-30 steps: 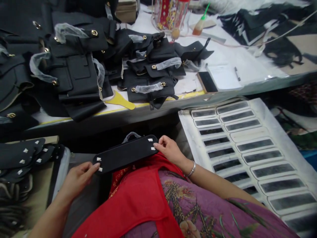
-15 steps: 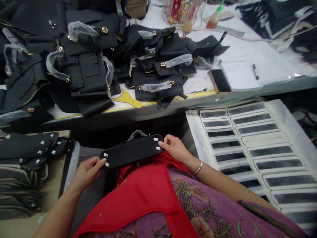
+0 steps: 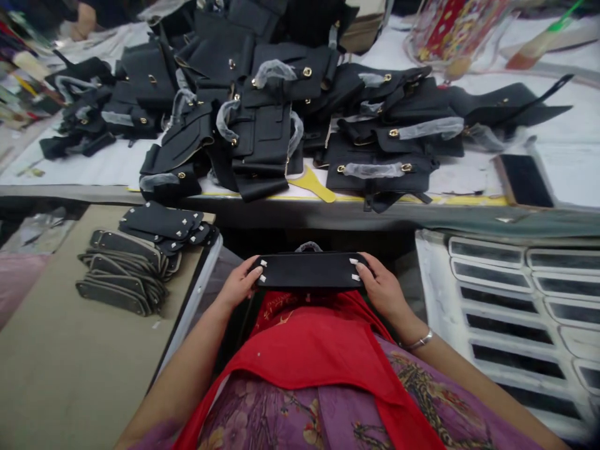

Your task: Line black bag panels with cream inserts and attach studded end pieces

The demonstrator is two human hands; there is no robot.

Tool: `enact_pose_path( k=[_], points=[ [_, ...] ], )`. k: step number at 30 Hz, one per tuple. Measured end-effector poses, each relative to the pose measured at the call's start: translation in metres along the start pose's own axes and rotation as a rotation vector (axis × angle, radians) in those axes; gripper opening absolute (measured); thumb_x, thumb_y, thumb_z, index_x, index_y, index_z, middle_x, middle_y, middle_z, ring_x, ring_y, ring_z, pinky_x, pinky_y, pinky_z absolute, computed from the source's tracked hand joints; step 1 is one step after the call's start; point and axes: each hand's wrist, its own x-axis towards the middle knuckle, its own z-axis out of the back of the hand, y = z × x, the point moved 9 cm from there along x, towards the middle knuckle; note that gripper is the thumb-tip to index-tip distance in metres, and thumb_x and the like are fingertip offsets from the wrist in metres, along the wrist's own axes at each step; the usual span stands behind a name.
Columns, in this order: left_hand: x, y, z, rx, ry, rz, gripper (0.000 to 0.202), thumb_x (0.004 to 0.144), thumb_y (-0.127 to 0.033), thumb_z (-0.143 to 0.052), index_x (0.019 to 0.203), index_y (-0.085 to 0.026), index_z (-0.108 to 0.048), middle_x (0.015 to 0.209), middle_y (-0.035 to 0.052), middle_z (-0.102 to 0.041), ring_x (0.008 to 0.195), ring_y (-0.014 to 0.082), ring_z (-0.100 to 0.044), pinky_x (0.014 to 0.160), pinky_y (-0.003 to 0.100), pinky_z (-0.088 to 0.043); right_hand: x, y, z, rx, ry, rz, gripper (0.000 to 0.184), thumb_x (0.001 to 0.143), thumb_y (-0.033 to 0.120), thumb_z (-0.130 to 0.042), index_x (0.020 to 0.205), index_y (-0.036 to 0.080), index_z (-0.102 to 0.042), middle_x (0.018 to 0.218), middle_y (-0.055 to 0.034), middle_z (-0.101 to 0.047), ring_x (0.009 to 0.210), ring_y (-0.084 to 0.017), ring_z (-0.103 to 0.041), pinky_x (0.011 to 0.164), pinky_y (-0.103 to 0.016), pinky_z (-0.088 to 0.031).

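I hold a long black oval leather panel (image 3: 309, 270) level above my lap, small white tabs showing at each end. My left hand (image 3: 240, 282) grips its left end with the fingers curled round the edge. My right hand (image 3: 382, 285), a bracelet on the wrist, grips the right end the same way. A clear loop of wrapped handle (image 3: 308, 246) peeks out behind the panel.
A stack of similar black panels (image 3: 162, 224) and grey-edged ones (image 3: 119, 272) lies on a tan board (image 3: 56, 362) to my left. Black bag parts (image 3: 262, 125) with gold studs cover the workbench ahead. A white tray (image 3: 431, 281) of dark strips sits at right; a phone (image 3: 524, 180) lies on the bench.
The view has swung left. The panel has turned from tilted to level and sits centred before me; both hands kept their grip on its ends.
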Motion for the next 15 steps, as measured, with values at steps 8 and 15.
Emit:
enact_pose_path(
  k=[8,15],
  points=[
    [-0.015,0.003,0.002,-0.077,-0.255,-0.084,0.037,0.082,-0.036,-0.051,0.113,-0.018,-0.06,0.09,0.005,-0.066,0.074,0.0139,-0.06,0.062,0.02,-0.048,-0.007,0.001,-0.005,0.009,-0.038,-0.057,0.039,0.086,0.045,-0.04,0.11,0.02,-0.058,0.111,-0.0091,-0.062,0.103,-0.023,-0.057,0.091,-0.038,-0.044],
    [-0.02,0.015,-0.003,-0.13,-0.084,-0.097,0.05,0.082,-0.037,-0.05,0.13,-0.022,-0.046,0.097,0.005,-0.065,0.065,0.0122,-0.058,0.053,0.02,-0.045,-0.016,-0.007,-0.013,0.122,0.209,-0.042,0.049,0.083,0.041,-0.046,0.128,0.025,-0.044,0.133,-0.006,-0.049,0.124,-0.021,-0.044,0.104,-0.041,-0.034]
  ],
)
